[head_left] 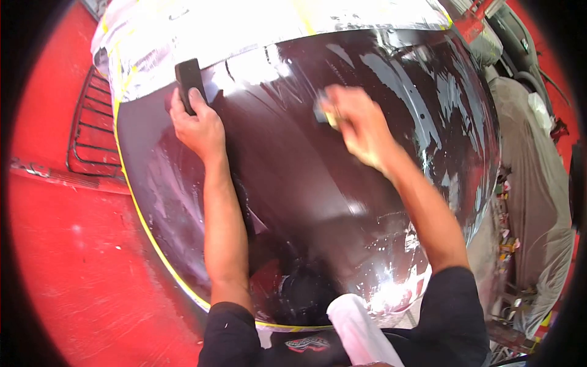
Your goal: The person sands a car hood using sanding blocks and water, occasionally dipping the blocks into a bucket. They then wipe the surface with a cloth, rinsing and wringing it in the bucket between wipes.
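Note:
My left hand (200,127) is wrapped around a dark rectangular sanding block (189,74), held upright in the view near the masked edge of a dark, glossy car hood (287,159). Over the middle of the hood, my right hand (361,119) is smeared by motion, its fingers closed on a small grey-and-yellow pad (321,110); the pad's exact kind is too blurred to tell. Wet streaks and bright reflections lie on the panel, mostly to the right of that hand.
White masking sheeting (214,24) covers the area beyond the hood, and yellow tape (147,229) follows the left edge. A black metal rack (95,131) stands on the red floor (73,257) at left. Something draped in a grey cover (532,165) is at right.

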Motion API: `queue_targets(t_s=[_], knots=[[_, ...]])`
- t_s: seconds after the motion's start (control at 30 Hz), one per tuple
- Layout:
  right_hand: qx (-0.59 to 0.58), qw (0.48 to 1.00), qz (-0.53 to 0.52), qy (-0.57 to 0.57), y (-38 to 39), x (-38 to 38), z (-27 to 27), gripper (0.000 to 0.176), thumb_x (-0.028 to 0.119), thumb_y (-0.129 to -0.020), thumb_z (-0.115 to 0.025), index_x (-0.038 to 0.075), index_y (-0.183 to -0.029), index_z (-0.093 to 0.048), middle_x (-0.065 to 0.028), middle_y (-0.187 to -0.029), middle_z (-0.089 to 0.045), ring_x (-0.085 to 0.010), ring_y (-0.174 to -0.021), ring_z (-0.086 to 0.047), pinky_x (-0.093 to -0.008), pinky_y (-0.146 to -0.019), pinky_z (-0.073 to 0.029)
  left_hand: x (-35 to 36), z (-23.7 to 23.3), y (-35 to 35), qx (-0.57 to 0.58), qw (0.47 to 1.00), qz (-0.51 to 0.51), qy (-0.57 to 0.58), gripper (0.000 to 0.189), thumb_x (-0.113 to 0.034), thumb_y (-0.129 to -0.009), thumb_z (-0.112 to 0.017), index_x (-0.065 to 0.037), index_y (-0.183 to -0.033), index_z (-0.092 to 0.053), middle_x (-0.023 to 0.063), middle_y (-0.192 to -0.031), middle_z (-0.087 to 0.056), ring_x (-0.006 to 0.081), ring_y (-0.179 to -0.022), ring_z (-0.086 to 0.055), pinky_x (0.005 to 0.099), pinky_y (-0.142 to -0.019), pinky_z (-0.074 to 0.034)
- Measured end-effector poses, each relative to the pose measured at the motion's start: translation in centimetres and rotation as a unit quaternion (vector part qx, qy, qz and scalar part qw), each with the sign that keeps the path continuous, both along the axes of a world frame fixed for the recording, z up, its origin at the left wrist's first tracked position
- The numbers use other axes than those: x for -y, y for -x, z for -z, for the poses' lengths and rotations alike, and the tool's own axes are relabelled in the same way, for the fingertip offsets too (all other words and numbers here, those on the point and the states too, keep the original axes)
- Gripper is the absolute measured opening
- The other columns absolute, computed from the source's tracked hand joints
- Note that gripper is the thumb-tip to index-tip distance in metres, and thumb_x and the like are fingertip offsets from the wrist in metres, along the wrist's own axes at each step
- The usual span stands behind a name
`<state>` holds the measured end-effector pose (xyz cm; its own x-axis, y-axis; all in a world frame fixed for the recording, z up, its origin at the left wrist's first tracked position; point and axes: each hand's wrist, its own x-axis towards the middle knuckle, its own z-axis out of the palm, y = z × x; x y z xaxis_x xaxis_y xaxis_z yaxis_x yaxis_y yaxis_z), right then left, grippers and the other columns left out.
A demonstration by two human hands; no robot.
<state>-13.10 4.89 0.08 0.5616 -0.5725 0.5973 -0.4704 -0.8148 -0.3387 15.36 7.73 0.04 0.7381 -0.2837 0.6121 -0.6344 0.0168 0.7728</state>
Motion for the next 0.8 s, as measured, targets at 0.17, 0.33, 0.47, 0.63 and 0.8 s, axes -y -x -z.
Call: queue_targets(t_s=[0.17,0.33,0.47,0.63,0.8], knots=[[0.056,0.953,0.282,-0.096,12.6,-15.4,1.0,0.028,-0.004,-0.085,-0.068,0.007,-0.111,-0.071,-0.0144,-0.128,-0.063,-0.0293,-0.115,-0.062,-0.0382,-0.098,-0.049,4.1,-0.9,1.8,0.27,0.948,0.14,-0.1,0.027,-0.015,-0.093,-0.063,-0.005,-0.118,-0.067,0.0155,-0.11,-0.068,0.0328,-0.103,-0.065,0.0412,-0.089,-0.05],[0.155,0.781,0.604,0.011,24.4,-20.9,5.3,0.03,0.01,-0.095,-0.067,0.004,-0.124,-0.065,-0.0098,-0.126,-0.066,-0.0178,-0.104,-0.063,-0.0289,-0.087,-0.052,10.2,-2.0,6.3,0.353,0.878,0.277,-0.165,0.021,-0.016,-0.091,-0.063,-0.009,-0.111,-0.067,0.0145,-0.105,-0.068,0.0372,-0.095,-0.062,0.0464,-0.084,-0.05],[0.189,0.744,0.641,0.007,28.7,-24.0,4.1,0.033,0.012,-0.096,-0.066,0.001,-0.127,-0.063,-0.0104,-0.116,-0.068,-0.0159,-0.101,-0.062,-0.0285,-0.087,-0.051,0.1,-1.0,14.8,0.445,0.785,0.404,-0.148,0.029,-0.009,-0.081,-0.064,-0.005,-0.109,-0.068,0.0151,-0.102,-0.069,0.0344,-0.092,-0.064,0.0458,-0.08,-0.052],[0.251,0.741,0.621,0.053,29.4,-22.1,3.4,0.034,0.012,-0.097,-0.066,0.002,-0.128,-0.063,-0.0109,-0.115,-0.069,-0.0154,-0.097,-0.063,-0.0287,-0.086,-0.051,-27.0,7.8,32.9,0.126,0.612,0.741,-0.245,0.035,-0.021,-0.078,-0.066,-0.007,-0.11,-0.066,0.0102,-0.107,-0.064,0.0233,-0.091,-0.058,0.0374,-0.081,-0.049],[0.222,0.775,0.591,0.039,26.1,-21.2,2.0,0.033,0.011,-0.097,-0.065,0.001,-0.127,-0.063,-0.0124,-0.123,-0.066,-0.018,-0.104,-0.061,-0.0322,-0.092,-0.049,-26.8,8.1,34.0,0.146,0.589,0.748,-0.271,0.047,-0.018,-0.075,-0.066,-0.005,-0.12,-0.062,0.0068,-0.115,-0.063,0.0231,-0.093,-0.057,0.0346,-0.077,-0.048]])
